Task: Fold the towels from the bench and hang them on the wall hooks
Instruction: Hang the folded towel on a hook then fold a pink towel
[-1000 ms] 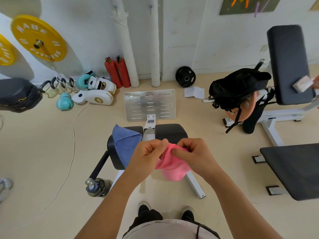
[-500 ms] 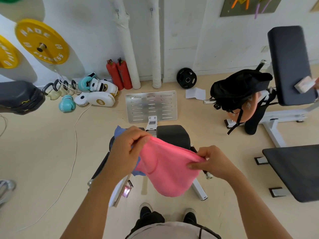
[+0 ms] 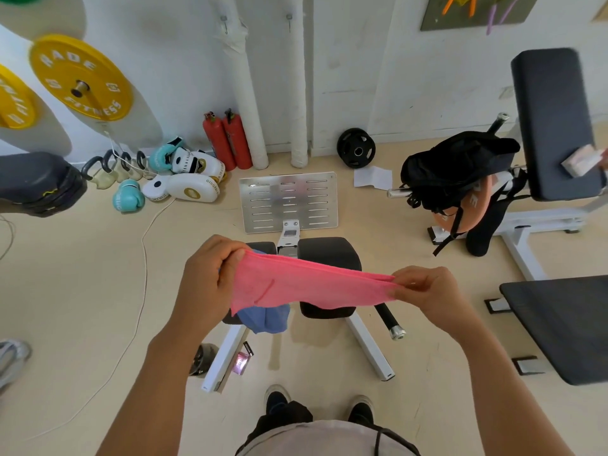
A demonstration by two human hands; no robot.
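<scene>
A pink towel (image 3: 306, 286) is stretched out flat in the air between my hands, above the black padded bench (image 3: 329, 255). My left hand (image 3: 210, 278) pinches its left corner and my right hand (image 3: 424, 289) pinches its right corner. A blue towel (image 3: 265, 319) lies on the bench's left pad, mostly hidden behind the pink one. Two metal wall hooks (image 3: 224, 21) are fixed high on the white wall, the second hook (image 3: 289, 18) to the right of the first.
A slotted metal plate (image 3: 289, 200) stands in front of the bench. Red extinguishers (image 3: 227, 139), boxing gloves (image 3: 184, 172) and kettlebells lie at the wall. A black bag (image 3: 457, 169) hangs on a second bench (image 3: 552, 123) at right. A cable runs along the floor on the left.
My hands have moved apart and pulled the bunched pink towel out into a wide flat strip. The blue towel is now mostly covered by it.
</scene>
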